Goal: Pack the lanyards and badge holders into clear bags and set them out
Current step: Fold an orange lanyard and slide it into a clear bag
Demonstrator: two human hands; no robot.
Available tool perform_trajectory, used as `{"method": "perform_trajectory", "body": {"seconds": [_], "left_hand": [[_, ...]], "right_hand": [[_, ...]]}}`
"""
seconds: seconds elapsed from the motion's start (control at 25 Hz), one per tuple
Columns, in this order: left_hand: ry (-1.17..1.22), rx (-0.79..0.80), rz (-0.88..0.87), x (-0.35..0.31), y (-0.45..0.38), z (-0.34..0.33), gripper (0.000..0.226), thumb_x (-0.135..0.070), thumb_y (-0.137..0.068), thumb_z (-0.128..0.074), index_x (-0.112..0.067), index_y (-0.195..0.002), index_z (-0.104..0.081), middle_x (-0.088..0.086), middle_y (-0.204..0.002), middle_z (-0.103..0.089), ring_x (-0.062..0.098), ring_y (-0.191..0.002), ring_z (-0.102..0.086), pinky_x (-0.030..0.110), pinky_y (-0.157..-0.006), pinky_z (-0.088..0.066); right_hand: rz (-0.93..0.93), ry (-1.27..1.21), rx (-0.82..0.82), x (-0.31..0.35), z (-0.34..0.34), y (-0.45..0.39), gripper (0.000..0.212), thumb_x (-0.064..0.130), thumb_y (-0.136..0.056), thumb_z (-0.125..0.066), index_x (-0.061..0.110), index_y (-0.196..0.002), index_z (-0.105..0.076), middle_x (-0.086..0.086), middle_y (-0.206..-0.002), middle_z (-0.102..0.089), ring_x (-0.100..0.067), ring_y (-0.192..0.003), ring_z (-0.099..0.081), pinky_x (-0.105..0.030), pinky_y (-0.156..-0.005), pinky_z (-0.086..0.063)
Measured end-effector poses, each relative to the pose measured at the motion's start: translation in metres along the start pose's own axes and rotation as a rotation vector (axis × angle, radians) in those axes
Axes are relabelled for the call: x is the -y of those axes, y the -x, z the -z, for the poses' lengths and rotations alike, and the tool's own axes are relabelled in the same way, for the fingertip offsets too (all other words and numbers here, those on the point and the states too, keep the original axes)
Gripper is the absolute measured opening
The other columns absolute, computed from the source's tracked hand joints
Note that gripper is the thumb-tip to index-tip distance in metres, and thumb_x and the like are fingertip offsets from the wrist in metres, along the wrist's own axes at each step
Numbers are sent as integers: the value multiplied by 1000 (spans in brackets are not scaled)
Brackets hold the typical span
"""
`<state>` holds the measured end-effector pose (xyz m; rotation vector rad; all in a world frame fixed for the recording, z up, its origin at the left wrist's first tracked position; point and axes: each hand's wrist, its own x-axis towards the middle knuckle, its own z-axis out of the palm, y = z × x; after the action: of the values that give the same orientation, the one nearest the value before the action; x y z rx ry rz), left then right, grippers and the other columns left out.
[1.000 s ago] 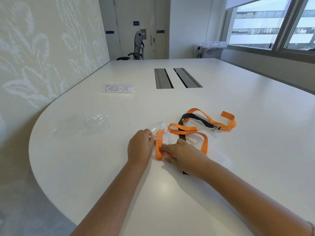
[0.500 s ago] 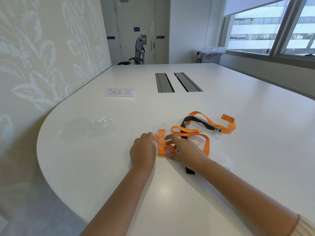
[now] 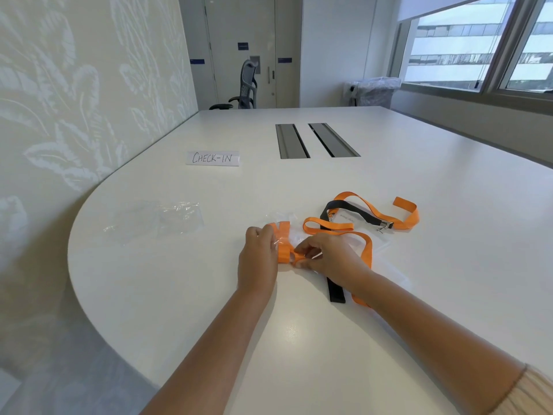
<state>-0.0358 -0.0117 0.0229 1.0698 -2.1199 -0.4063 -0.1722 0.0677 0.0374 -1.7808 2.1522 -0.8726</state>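
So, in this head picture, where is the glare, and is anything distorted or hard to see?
Head view: daylight from the window leaves a bright glare spot on the white table between the forearms; the wide lens bends the table's edge and the wall; the empty clear bag shows only by faint glints; both hands, left hand and right hand, look sharp.

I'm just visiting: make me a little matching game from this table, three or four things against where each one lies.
Things:
1. handwritten CHECK-IN paper sign
2. empty crinkled clear plastic bag
3. black fabric lanyard
4. folded orange lanyard strap

Places:
A. between the two hands
B. far side, beside the grey slots
C. left of the hands, alone
D. crossing orange straps, right of the hands

Pairs: 1-B, 2-C, 3-D, 4-A
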Motion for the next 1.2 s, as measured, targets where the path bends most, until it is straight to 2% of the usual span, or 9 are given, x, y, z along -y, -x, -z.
{"method": "perform_trajectory", "body": {"seconds": [0.2, 0.28, 0.36, 0.52, 0.6, 0.72, 0.8, 1.08, 1.2], "left_hand": [[254, -26, 133, 4, -2, 1, 19, -4, -88, -54, -17, -76, -47, 4, -90, -48, 9, -68, -47, 9, -59, -39], [288, -20, 200, 4, -5, 2, 17, -5, -89, -53, -15, -76, -47, 9, -92, -51, 23, -74, -54, 30, -65, -50], [301, -29, 257, 6, -8, 4, 16, -6, -89, -53, -13, -75, -47, 15, -94, -56, 34, -76, -58, 36, -66, -49], [377, -41, 318, 7, -9, 9, 16, -7, -89, -54, -10, -75, -48, 21, -92, -58, 37, -68, -59, 13, -41, -39], [387, -40, 329, 5, -8, 9, 15, -8, -89, -54, -10, -75, -49, 20, -90, -58, 34, -64, -59, 11, -40, -41], [352, -17, 311, 2, -6, 9, 12, -12, -88, -56, -13, -77, -52, 15, -89, -62, 32, -74, -63, 39, -63, -55], [327, -17, 287, 1, -5, 8, 12, -14, -87, -58, -15, -76, -52, 12, -87, -63, 29, -76, -64, 44, -67, -55], [410, 12, 195, -8, -1, 3, 10, -10, -87, -58, -14, -79, -54, 11, -88, -61, 19, -55, -62, 28, -51, -52], [287, -5, 82, -11, 2, 4, 13, -12, -86, -60, -18, -77, -53, 3, -86, -58, 18, -60, -59, 20, -50, -41]], "right_hand": [[11, -12, -39, 4, -4, -3, 20, 23, -87, -63, 20, -105, -71, 6, -103, -67, 0, -81, -53, 1, -66, -38], [19, -33, -55, 6, -2, -2, 19, 26, -85, -65, 22, -102, -71, 11, -97, -65, -1, -82, -56, -2, -67, -40], [74, -25, -67, 6, 2, -1, 19, 31, -81, -70, 28, -100, -69, 15, -97, -57, -1, -82, -56, -8, -69, -45], [67, 8, -91, 1, 10, -1, 47, 39, -71, -76, 36, -113, -56, 15, -116, -35, -3, -96, -48, -11, -72, -45], [17, -123, -73, 2, 8, 0, 49, 38, -71, -76, 35, -114, -53, 15, -117, -39, -5, -91, -57, -12, -69, -50], [-46, -334, -77, 4, 0, 2, 28, 37, -73, -74, 35, -97, -61, 14, -100, -64, -4, -81, -66, -11, -68, -51], [-91, -355, -116, 4, -2, 1, 18, 38, -74, -72, 32, -89, -65, 11, -84, -71, -3, -75, -66, -4, -58, -44], [-158, -377, -248, 2, -1, 0, 12, 28, -74, -76, 28, -72, -65, 12, -72, -66, -5, -66, -60, -8, -57, -45], [-159, -290, -308, 4, 2, -1, 18, 27, -75, -76, 31, -67, -60, 11, -69, -64, -7, -62, -57, -6, -51, -42]]}}
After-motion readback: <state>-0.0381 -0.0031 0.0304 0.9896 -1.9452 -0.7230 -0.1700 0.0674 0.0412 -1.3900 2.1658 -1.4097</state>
